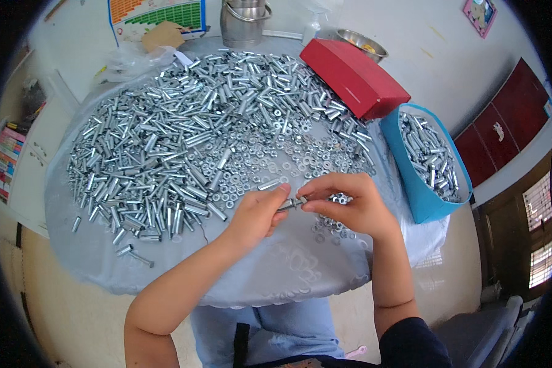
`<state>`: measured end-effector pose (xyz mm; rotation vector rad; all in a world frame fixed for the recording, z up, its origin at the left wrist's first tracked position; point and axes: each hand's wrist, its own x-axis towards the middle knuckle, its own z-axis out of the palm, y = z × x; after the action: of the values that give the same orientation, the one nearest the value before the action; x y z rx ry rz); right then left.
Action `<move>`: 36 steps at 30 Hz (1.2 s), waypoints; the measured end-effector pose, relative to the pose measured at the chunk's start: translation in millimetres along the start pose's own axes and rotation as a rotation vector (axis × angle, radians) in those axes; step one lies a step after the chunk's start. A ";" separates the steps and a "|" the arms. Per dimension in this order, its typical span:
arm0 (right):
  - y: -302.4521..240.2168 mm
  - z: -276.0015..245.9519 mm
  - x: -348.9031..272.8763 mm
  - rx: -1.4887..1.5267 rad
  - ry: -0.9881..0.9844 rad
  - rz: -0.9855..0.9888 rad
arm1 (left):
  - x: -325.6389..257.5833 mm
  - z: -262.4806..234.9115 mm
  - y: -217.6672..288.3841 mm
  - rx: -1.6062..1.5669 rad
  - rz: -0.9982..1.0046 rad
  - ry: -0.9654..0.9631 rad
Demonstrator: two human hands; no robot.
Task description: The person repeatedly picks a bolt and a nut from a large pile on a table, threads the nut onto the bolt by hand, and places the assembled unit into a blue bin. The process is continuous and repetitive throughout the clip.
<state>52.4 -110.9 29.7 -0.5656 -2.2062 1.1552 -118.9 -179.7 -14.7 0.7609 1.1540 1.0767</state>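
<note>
Over the front of the table, my left hand [251, 218] is closed around a metal bolt [286, 207] whose end points to the right. My right hand [352, 205] meets it there, thumb and fingertips pinching a small nut [302, 200] at the bolt's end. Just beyond my hands lie loose washers and nuts [239, 178], with more washers [332, 230] beneath my right hand. A broad heap of silvery metal sleeves and bolts [159, 129] spreads over the left and far table. One bolt [143, 260] rests apart at the front left.
The round table [190, 270] has a grey cloth. On its right stands a blue fabric bin [432, 208] full of metal pieces, beside a red box [356, 73]. Behind are a metal pail [242, 27], a steel bowl [379, 52] and a clear plastic bag [126, 64].
</note>
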 end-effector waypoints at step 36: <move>-3.0 6.5 -1.5 -0.053 -0.349 0.125 | 4.5 -3.5 -7.6 0.303 0.251 0.086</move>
<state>48.9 -117.2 28.8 -0.5652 -2.5321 1.3480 -120.1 -178.1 -24.0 1.1287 1.3379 1.1632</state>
